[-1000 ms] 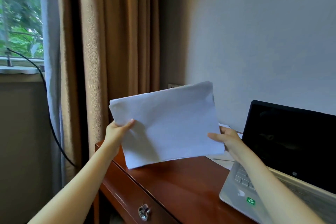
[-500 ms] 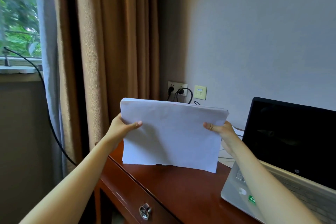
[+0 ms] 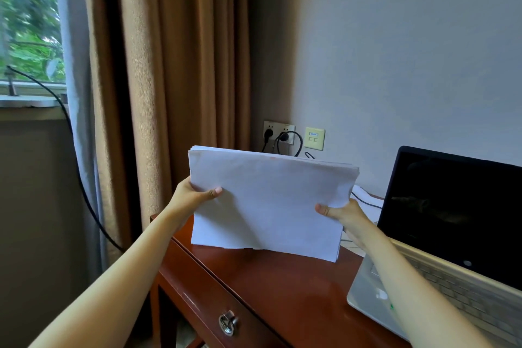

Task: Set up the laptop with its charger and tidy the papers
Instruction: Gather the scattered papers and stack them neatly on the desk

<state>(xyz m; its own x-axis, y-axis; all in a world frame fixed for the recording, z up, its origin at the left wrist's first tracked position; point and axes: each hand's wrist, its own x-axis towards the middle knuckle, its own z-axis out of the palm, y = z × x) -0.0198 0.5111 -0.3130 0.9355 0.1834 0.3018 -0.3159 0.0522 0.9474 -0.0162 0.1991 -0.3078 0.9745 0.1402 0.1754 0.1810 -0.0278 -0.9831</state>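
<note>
A stack of white papers [image 3: 268, 203] stands upright on its long edge on the reddish wooden desk [image 3: 282, 297]. My left hand [image 3: 195, 198] grips its left edge, thumb on the front sheet. My right hand [image 3: 341, 213] grips the right edge the same way. An open silver laptop [image 3: 452, 234] with a dark screen sits to the right, partly behind my right forearm. A thin dark cable [image 3: 367, 200] runs behind the papers over another white sheet [image 3: 367, 195] on the desk. Two black plugs sit in the wall socket [image 3: 278, 133].
Brown curtains [image 3: 175, 79] hang left of the desk, beside a window [image 3: 28, 22] with a black cable [image 3: 79, 172] trailing down. A cream network wall plate [image 3: 314, 138] is next to the socket. The desk drawer has a metal ring handle [image 3: 227, 322].
The paper stack came down from a tilted hold in the air to stand with its lower edge on the desk, uncovering the wall socket; both hands kept their grip.
</note>
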